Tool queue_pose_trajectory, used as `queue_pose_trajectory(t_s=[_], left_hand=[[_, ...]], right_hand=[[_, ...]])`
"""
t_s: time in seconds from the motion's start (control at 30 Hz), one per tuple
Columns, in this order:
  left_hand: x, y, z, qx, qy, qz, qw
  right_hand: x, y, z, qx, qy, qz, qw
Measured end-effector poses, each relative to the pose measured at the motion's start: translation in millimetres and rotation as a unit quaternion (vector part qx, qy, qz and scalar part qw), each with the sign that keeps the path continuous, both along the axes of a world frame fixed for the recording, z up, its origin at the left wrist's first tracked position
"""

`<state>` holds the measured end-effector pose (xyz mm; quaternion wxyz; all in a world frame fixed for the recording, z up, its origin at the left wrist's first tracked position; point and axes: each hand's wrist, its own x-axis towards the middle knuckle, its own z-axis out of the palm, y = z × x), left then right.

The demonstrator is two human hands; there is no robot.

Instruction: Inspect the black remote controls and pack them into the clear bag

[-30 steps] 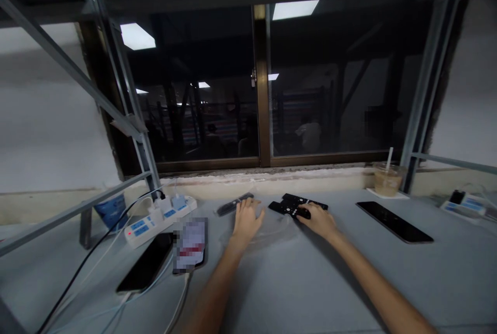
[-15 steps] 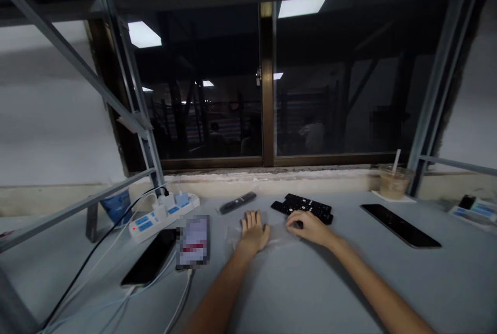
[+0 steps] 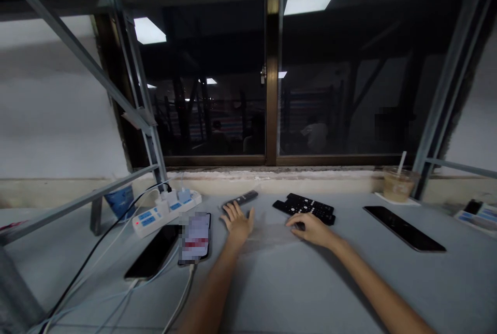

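A thin clear plastic bag lies on the grey table between my hands. My left hand is open, its fingers spread, at the bag's left end. Just beyond its fingertips rests a dark remote control, seemingly in a clear sleeve. My right hand is curled, thumb and fingers pinched together at the bag's right end; the exact grip is partly hidden. Right behind that hand, several black remote controls lie side by side, partly covered by its fingers.
Left are a white power strip with plugs and cables, a black phone, a lit phone and a blue cup. Right are a dark phone, an iced drink and a small box. Metal posts frame the window.
My left hand has slid left off the plastic bag's middle, its fingers spreading wider towards the single remote control. My right hand stays nearly in place. The view has shifted slightly.
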<state>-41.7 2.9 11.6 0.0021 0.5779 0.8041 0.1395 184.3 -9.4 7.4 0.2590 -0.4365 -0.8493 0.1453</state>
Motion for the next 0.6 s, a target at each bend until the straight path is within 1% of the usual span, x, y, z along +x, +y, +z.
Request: queue_pose_trajectory(t_s=[0.07, 0.17, 0.23, 0.37, 0.47, 0.6], left_hand=[[-6.5, 3.4, 5.0, 0.027, 0.008, 0.002, 1.000], [-15.2, 7.5, 9.5, 0.064, 0.032, -0.021, 0.997], [-20.0, 10.4, 7.5, 0.079, 0.045, -0.036, 0.995], [-26.9, 16.2, -4.8, 0.070, 0.059, -0.048, 0.995], [-28.4, 18.5, -11.3, 0.051, 0.060, -0.049, 0.996], [-26.3, 18.2, -10.4, 0.045, 0.066, -0.044, 0.996]], right_hand=[[-2.3, -1.8, -0.4, 0.012, 0.005, 0.004, 1.000], [-5.5, -3.7, -1.4, 0.025, 0.014, 0.014, 0.999], [-6.8, -3.8, -1.3, 0.028, 0.021, 0.017, 0.999], [-6.4, -2.1, 2.8, 0.046, 0.042, 0.001, 0.998], [-2.0, 0.1, 7.1, 0.068, 0.045, -0.057, 0.995], [9.5, 4.1, 8.3, 0.088, 0.002, -0.169, 0.982]])
